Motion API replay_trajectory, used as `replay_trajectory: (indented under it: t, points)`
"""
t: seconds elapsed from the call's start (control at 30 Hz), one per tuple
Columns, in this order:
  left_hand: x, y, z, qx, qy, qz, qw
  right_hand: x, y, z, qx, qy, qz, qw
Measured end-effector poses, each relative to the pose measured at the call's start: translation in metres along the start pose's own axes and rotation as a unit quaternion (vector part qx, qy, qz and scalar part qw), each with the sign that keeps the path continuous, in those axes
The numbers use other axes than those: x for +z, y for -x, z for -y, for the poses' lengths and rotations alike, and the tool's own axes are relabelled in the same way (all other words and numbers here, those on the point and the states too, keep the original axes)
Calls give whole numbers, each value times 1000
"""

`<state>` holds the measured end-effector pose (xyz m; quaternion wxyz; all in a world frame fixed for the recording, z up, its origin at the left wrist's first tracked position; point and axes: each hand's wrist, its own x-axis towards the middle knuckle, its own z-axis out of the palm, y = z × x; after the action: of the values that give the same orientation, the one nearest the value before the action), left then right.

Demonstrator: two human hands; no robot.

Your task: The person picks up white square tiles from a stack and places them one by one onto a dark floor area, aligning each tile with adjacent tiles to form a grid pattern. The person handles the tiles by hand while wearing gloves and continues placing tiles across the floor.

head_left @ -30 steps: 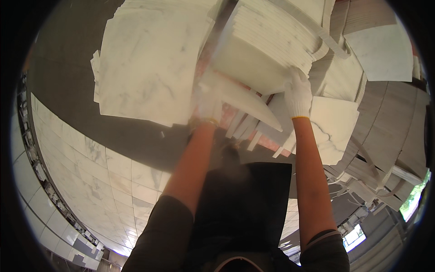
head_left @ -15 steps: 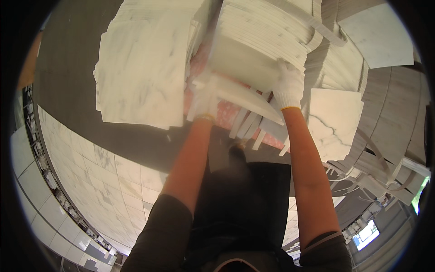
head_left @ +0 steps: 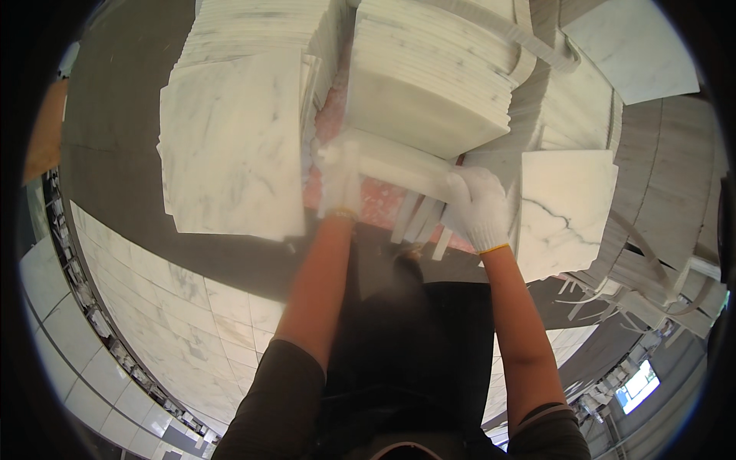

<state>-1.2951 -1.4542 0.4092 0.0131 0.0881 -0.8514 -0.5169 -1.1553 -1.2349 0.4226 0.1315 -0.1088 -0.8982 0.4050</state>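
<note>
While both gloved hands closed on one tile, the scene stood like this:

Grip: the left hand (head_left: 340, 178) and the right hand (head_left: 477, 205), both in white gloves, were wrapped around the two ends of a white marble tile (head_left: 399, 165), fingers curled tight on it.
Tile: it lay nearly level between the hands, just below the front edge of the banded stack, its left end blurred.
Banded stack: a thick pile of white tiles (head_left: 433, 73) sat directly above the held tile, with pale straps (head_left: 529, 46) crossing its top right corner.
Strap ends: loose strips (head_left: 418, 218) hung down under the held tile, between the two hands.
Pink sheet: a pink patterned sheet (head_left: 368, 203) showed beneath the tile and between the piles.
Left pile: a second pile of veined marble tiles (head_left: 234, 138) lay just left of the left hand, its top tile reaching toward the lower edge of the dark floor strip.
Right slab: a single veined tile (head_left: 563, 207) stood just right of the right hand, close to the glove; whether they touched I could not tell.
Floor: a dark grey floor (head_left: 115, 138) ran along the left, and pale marble paving (head_left: 169, 322) curved below it.
Body: bare forearms rose from dark sleeves over a black apron (head_left: 414, 345).
</note>
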Motion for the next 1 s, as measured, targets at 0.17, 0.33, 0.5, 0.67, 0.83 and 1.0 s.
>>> replay_trajectory:
  t: [0.17,0.33,0.5,0.67,0.83,1.0]
  points:
    - [2,4,-14,19,58,17,998,15,-40,-36,69,88,-167,980]
    - [5,4,-28,-27,85,61,994,30,-73,-53,36,169,-152,973]
    - [14,4,-35,-8,135,80,988,22,-74,-49,56,191,-121,972]
    - [9,-1,-25,-33,210,54,976,22,-78,-50,73,165,-114,977]
    - [-1,-8,-10,-37,177,44,983,22,-77,-41,92,173,-83,977]
    - [-3,-9,-10,-6,-13,29,999,2,-48,-24,59,143,-32,987]
